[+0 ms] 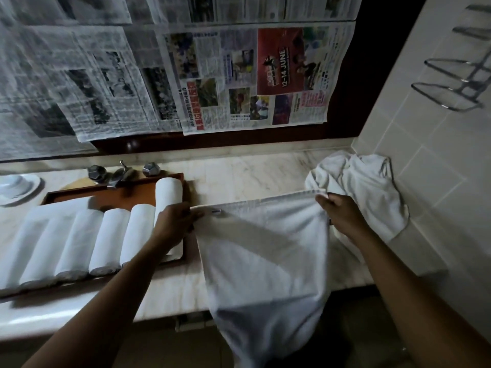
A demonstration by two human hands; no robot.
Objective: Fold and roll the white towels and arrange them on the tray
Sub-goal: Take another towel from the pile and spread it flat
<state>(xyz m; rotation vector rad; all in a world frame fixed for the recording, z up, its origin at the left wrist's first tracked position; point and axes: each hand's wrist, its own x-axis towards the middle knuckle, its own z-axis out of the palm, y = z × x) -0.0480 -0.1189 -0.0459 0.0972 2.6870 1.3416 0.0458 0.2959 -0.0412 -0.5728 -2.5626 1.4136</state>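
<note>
Both hands pinch one white towel (263, 251) by its top corners — left hand (176, 221), right hand (342, 216). Six rolls (138, 232) fill the tray (119, 193) at left; a crumpled pile (366, 189) lies right.

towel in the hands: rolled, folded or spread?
Spread. The towel is held flat by its top corners, left hand and right hand, lower end hanging off the counter.

I see rolled towels (79, 243) on the tray (125, 193) at left. A spread towel (263, 248) lies right of it, a crumpled pile (366, 187) behind.
</note>
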